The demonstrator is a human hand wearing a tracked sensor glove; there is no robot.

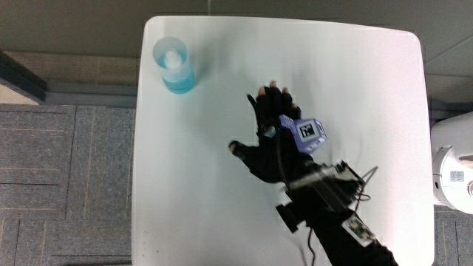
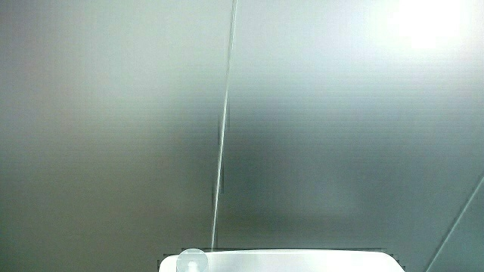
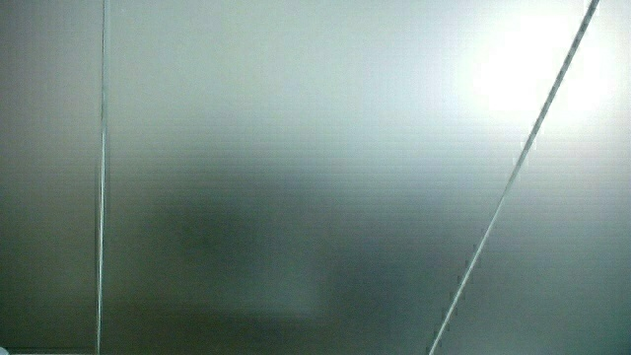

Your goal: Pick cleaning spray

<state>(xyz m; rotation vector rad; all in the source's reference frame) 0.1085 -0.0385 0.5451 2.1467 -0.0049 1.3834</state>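
Observation:
The cleaning spray (image 1: 174,65) is a pale blue bottle with a clear cap, standing upright near a corner of the white table (image 1: 222,185) that lies away from the person. Its cap (image 2: 191,261) just shows in a side view. The hand (image 1: 270,137) in its black glove hovers over the middle of the table, nearer to the person than the bottle and well apart from it. Its fingers are spread and hold nothing. A patterned cube (image 1: 310,133) sits on its back.
Both side views show mostly a pale wall; only a strip of the table's edge (image 2: 302,261) appears in a side view. A white rounded object (image 1: 452,166) stands off the table beside its edge. Grey carpet tiles (image 1: 66,185) surround the table.

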